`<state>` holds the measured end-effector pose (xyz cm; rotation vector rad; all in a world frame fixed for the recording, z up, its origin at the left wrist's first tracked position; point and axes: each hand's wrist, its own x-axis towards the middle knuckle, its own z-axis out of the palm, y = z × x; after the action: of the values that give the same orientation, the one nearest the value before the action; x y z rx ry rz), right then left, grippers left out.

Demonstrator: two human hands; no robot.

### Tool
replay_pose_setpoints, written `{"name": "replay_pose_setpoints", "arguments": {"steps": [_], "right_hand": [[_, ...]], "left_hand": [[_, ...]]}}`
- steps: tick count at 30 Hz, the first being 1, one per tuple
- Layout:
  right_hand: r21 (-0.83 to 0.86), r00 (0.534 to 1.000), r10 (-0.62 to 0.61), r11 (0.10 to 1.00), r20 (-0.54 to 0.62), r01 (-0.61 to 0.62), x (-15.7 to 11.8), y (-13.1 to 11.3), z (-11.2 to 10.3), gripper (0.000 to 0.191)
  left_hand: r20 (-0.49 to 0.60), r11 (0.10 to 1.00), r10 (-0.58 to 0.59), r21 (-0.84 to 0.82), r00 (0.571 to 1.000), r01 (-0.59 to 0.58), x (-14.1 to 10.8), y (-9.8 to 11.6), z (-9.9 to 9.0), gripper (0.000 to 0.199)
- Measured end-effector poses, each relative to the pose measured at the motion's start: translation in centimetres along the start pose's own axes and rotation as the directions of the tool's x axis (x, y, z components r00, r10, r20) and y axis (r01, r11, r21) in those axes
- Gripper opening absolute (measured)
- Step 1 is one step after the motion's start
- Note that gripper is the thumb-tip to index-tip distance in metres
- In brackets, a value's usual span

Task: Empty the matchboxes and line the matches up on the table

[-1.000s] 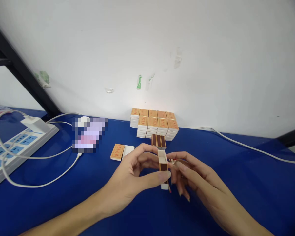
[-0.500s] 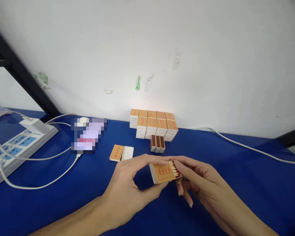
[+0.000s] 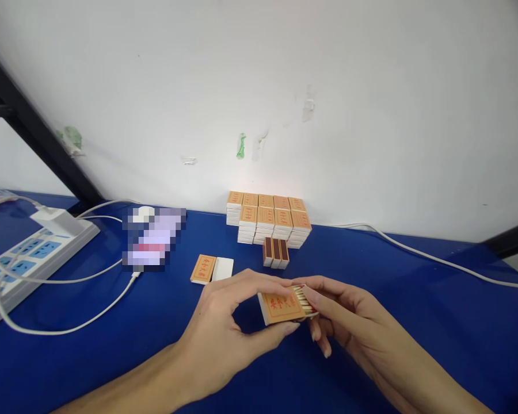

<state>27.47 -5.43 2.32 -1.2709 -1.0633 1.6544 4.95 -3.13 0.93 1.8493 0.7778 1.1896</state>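
An orange matchbox (image 3: 281, 307) is held between both hands above the blue table, its tray partly out at the right and showing matches (image 3: 302, 299). My left hand (image 3: 228, 328) grips the sleeve, with the thumb at the near edge and fingers along the far edge. At the tray end, my right hand (image 3: 354, 322) pinches the box with thumb and forefinger; its other fingers curl below. Beyond the hands, three matchboxes (image 3: 275, 253) stand on their sides, striking strips up. Left of them lies another matchbox (image 3: 204, 269) beside a white piece (image 3: 223, 268).
Stacked matchboxes (image 3: 265, 217) stand against the white wall (image 3: 371, 115). On the blue table (image 3: 414, 287), a power strip (image 3: 38, 256) with white cables and a pixelated object (image 3: 155, 238) are at the left. A white cable (image 3: 414, 264) runs along the right.
The held matchbox has shifted slightly left and tilted, and more of its tray shows at the right end. My right fingers have moved a little left. The view has shifted slightly.
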Motion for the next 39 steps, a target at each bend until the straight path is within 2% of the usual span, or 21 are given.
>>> {"name": "replay_pose_setpoints", "arguments": {"steps": [5,7,10,12,15,20,24,28,32,39], "right_hand": [[-0.006,0.998,-0.036,0.999,-0.043,0.036,0.2,-0.1,-0.8,0.046],[0.01,0.996,-0.048,0.999,-0.069,0.049,0.3,-0.3,-1.2,0.045],[0.019,0.993,-0.058,0.998,-0.098,0.06,0.3,-0.7,-1.8,0.043],[0.021,0.993,-0.054,0.998,-0.104,0.057,0.2,-0.9,-2.0,0.042],[0.02,0.994,-0.039,0.999,-0.105,0.041,0.1,-0.9,-2.1,0.043],[0.017,0.995,-0.019,1.0,-0.098,0.021,0.0,-0.8,-2.0,0.042],[0.012,0.995,-0.012,1.0,-0.098,0.013,-0.1,-0.9,-1.8,0.042],[-0.003,0.995,-0.003,1.0,-0.102,0.002,-0.1,-1.1,-1.8,0.044],[-0.012,0.995,0.005,1.0,-0.096,-0.006,-0.3,-1.1,-2.0,0.046],[-0.03,0.997,0.021,0.999,-0.078,-0.023,-0.5,-1.3,-1.9,0.048]], "left_hand": [[-0.033,0.981,0.124,0.155,0.992,-0.117,0.4,0.5,-0.7,0.033],[-0.078,0.962,0.148,0.241,0.986,-0.125,0.8,0.5,-1.3,0.032],[-0.21,0.95,0.075,0.311,0.975,-0.006,1.4,0.1,-2.4,0.028],[-0.308,0.928,0.031,0.362,0.951,0.087,1.8,-0.4,-3.0,0.029],[-0.375,0.853,0.051,0.499,0.925,0.155,2.3,-0.8,-3.7,0.028],[-0.357,0.707,0.056,0.674,0.932,0.216,2.9,-1.1,-5.2,0.03],[-0.27,0.596,-0.061,0.762,0.961,0.252,3.3,-1.4,-6.5,0.029],[-0.245,0.495,-0.155,0.819,0.957,0.29,3.3,-1.5,-7.1,0.027],[-0.245,0.437,-0.226,0.84,0.943,0.323,3.2,-1.1,-7.2,0.025],[-0.219,0.424,-0.313,0.839,0.924,0.342,3.1,-0.5,-7.1,0.016]]}}
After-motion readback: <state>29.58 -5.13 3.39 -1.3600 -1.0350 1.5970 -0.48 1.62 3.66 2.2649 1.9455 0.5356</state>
